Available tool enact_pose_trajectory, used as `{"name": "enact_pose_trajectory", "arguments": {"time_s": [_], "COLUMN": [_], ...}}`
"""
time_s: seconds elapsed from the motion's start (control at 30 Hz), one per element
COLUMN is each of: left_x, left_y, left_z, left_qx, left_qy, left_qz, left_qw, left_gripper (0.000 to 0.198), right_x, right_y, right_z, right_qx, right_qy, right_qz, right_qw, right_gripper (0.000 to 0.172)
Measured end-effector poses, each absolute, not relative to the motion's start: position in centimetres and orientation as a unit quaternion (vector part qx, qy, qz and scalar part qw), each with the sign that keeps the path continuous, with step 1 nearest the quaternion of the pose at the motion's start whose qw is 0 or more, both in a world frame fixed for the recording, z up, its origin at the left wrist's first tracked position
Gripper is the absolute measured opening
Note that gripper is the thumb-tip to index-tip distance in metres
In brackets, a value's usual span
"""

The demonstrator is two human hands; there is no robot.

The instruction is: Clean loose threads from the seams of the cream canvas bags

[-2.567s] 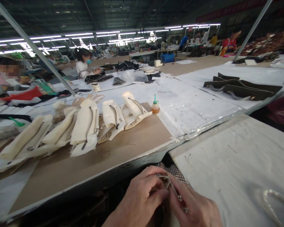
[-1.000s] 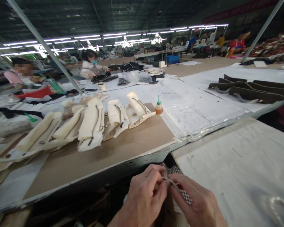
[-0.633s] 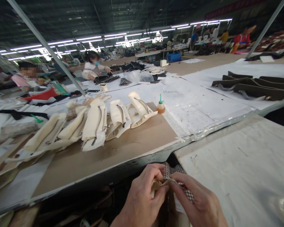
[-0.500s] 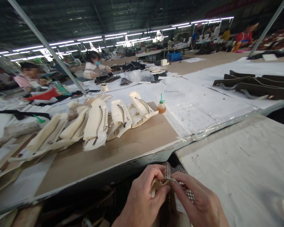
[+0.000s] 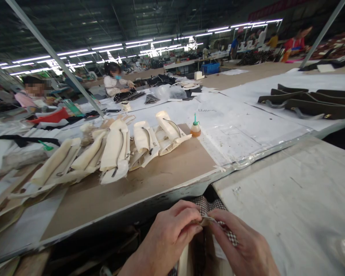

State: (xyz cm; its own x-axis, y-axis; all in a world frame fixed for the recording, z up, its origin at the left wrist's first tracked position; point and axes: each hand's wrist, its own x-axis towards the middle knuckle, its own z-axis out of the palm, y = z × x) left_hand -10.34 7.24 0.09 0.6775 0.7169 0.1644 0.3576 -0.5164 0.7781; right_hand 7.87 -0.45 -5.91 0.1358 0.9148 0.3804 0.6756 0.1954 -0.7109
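Low in the head view, my left hand point(image 5: 169, 235) and my right hand point(image 5: 243, 243) meet, thumbs and fingers pinched on the edge of a cream fabric piece point(image 5: 208, 219). The piece hangs below the fingers, partly hidden by both hands. Brown-and-white checked cloth point(image 5: 200, 203) shows just beyond them. On the brown board point(image 5: 161, 172) ahead lies a row of cream bag pieces point(image 5: 115, 147) with dark zippers. A small bottle point(image 5: 195, 131) of amber liquid with a green nozzle stands at the row's right end.
A pale-covered tabletop point(image 5: 290, 199) lies at my right, meeting the long work table point(image 5: 238, 130). Dark folded strips point(image 5: 316, 101) rest at the far right. A slanted metal pole point(image 5: 57, 57) rises at the left. People point(image 5: 115, 82) work across the table.
My left hand has turned, its fingers now closing over the cream edge where a fold showed before. The right hand stays nearly in place. The view has shifted slightly.
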Motion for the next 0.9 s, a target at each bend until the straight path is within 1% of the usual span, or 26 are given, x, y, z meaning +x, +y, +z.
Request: {"name": "enact_pose_trajectory", "arguments": {"time_s": [0.27, 0.47, 0.6, 0.77, 0.9], "left_x": [-10.0, -9.4, -8.8, -8.4, -8.3], "left_y": [6.9, 6.3, 6.0, 6.0, 6.0], "left_z": [-0.1, -0.5, -1.0, -1.0, -0.7], "left_qx": [0.846, 0.844, 0.835, 0.818, 0.793], "left_qy": [0.329, 0.353, 0.364, 0.385, 0.406], "left_qz": [0.254, 0.284, 0.315, 0.324, 0.318], "left_qw": [0.334, 0.288, 0.264, 0.279, 0.324], "left_gripper": [0.019, 0.017, 0.019, 0.019, 0.020], "right_x": [8.0, 7.7, 7.7, 7.9, 8.1], "right_y": [-0.4, -0.5, -0.4, -0.4, -0.4], "right_z": [-5.9, -6.7, -6.7, -6.6, -6.3], "right_qx": [-0.620, -0.634, -0.608, -0.604, -0.594], "right_qy": [-0.644, -0.617, -0.642, -0.644, -0.640], "right_qz": [0.118, 0.113, 0.123, 0.137, 0.170], "right_qw": [0.432, 0.451, 0.451, 0.449, 0.456], "right_gripper": [0.027, 0.026, 0.023, 0.025, 0.023]}}
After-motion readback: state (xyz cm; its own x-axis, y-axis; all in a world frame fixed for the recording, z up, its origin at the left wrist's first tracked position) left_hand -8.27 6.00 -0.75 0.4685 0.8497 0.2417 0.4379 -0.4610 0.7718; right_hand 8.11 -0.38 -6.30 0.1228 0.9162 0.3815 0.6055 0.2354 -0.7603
